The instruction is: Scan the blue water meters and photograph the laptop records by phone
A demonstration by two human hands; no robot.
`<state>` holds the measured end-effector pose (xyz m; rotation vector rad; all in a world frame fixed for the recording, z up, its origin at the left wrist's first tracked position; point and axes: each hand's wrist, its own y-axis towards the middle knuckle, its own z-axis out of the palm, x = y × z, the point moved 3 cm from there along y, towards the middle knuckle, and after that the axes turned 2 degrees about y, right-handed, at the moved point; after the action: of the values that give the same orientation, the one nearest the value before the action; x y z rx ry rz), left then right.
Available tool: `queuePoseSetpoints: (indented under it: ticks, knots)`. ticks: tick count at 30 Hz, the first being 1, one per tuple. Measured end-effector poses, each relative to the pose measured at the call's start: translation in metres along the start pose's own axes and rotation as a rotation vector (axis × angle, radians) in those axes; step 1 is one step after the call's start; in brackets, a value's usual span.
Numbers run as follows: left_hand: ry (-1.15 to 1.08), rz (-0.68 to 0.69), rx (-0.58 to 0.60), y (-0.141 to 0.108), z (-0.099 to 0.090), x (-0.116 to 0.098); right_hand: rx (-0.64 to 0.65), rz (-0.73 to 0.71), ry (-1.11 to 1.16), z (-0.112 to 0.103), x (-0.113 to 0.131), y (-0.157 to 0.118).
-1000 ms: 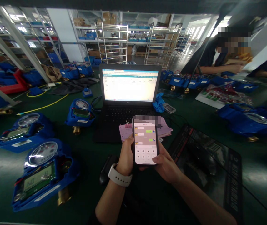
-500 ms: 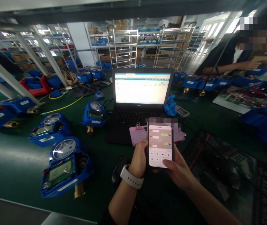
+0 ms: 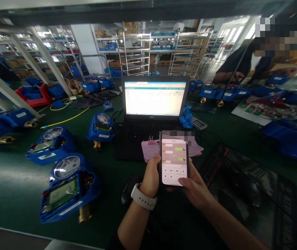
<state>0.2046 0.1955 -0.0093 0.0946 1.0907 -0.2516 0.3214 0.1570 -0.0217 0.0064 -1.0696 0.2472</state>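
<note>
A smartphone [image 3: 174, 161] with a lit chat screen is held upright between both hands. My left hand [image 3: 151, 177] grips its left edge, thumb along the side; a pale watch strap circles that wrist. Around the right side and lower corner wraps my right hand [image 3: 194, 187], its thumb over the icons at the bottom of the screen. Behind the phone lie pink papers [image 3: 150, 149] with a binder clip, at the front of an open laptop [image 3: 153, 99] whose screen is on. Fingers behind the phone are mostly hidden.
Blue water meters with brass fittings, such as a near one [image 3: 70, 187], stand on the green table [image 3: 15, 180] at left. A black computer mouse [image 3: 250, 192] rests on a dark mat at right. Blue gloves [image 3: 186, 117] lie beside the laptop. Another person [image 3: 238, 62] is at the far right.
The view has shifted slightly, so most things appear a little further left. Both hands keep their hold on the smartphone. At the far right, the other person's arms have moved.
</note>
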Motion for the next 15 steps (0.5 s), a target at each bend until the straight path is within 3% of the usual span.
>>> queuePoseSetpoints:
  ticks: [3, 5, 7, 9, 11, 13, 15]
  knots:
    - [0.088, 0.076, -0.091, -0.021, 0.002, -0.004, -0.035, 0.005, 0.025, -0.004, -0.001, 0.000]
    - [0.251, 0.120, -0.261, -0.046, 0.001, -0.019, -0.070, -0.007, 0.029, -0.007, -0.002, 0.000]
    - [0.344, 0.124, -0.327, -0.067, -0.001, -0.048, -0.088, 0.003, 0.029, -0.009, -0.002, -0.002]
    - [0.589, 0.254, -0.356, -0.070, -0.011, -0.099, -0.095, 0.034, 0.042, -0.007, 0.000, -0.005]
    - [0.869, 0.351, -0.471, -0.049, -0.036, -0.156, -0.118, 0.061, 0.075, -0.005, 0.001, -0.008]
    - [1.226, 0.199, -0.713, -0.010, -0.078, -0.202, -0.145, 0.080, 0.112, -0.004, 0.001, -0.010]
    - [1.271, 0.034, -0.824, 0.030, -0.123, -0.226, -0.160, 0.092, 0.139, -0.006, -0.002, -0.010]
